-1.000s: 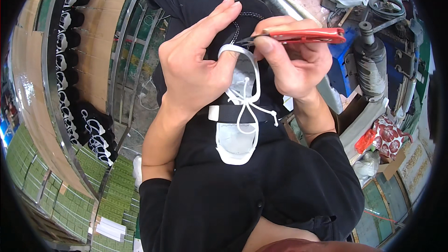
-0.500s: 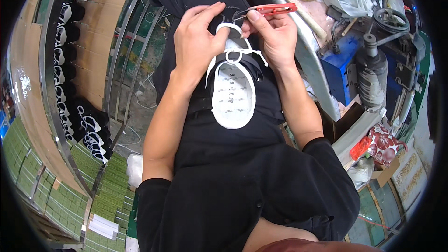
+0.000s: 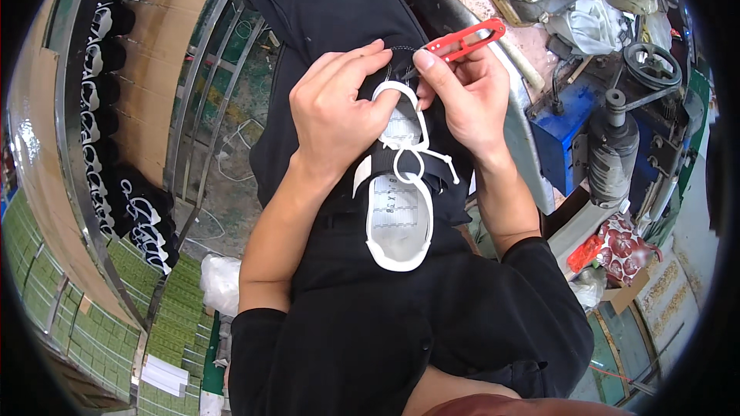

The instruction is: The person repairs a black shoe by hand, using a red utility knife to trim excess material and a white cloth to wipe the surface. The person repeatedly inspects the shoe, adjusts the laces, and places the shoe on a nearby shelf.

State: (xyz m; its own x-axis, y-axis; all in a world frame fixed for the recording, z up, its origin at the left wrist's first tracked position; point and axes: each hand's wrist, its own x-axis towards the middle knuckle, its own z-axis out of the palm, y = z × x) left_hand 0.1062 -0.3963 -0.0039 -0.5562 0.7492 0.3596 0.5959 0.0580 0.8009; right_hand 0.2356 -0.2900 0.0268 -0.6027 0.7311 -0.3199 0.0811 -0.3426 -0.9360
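Observation:
My left hand (image 3: pixel 335 108) is closed on the rim of a black-and-white shoe upper (image 3: pixel 421 127), its thumb inside the opening and its fingers over the black part. Red thread snips (image 3: pixel 469 40) lie in my right hand (image 3: pixel 474 96), gripped between thumb and fingers. Their dark tips point left at the black material just beyond the rim. A white cord (image 3: pixel 407 165) is knotted and looped at the near side of this piece. Below it, a white-lined heel piece (image 3: pixel 398 235) with a black strap (image 3: pixel 381 162) rests on my lap. Whether the two pieces are separate I cannot tell.
At left, a metal-framed rack (image 3: pixel 146 316) holds a row of black-and-white shoe pieces (image 3: pixel 96 108) beside brown cardboard (image 3: pixel 158 69). A machine with a dark cylinder (image 3: pixel 613 139) and pulley wheel (image 3: pixel 651 65) stands at right. Below it sits a flower-patterned bag (image 3: pixel 623 246).
The shoe upper, both hands and the snips appear lower and slightly to the right. The snips have tilted, handle end up. The whole view has shifted a little.

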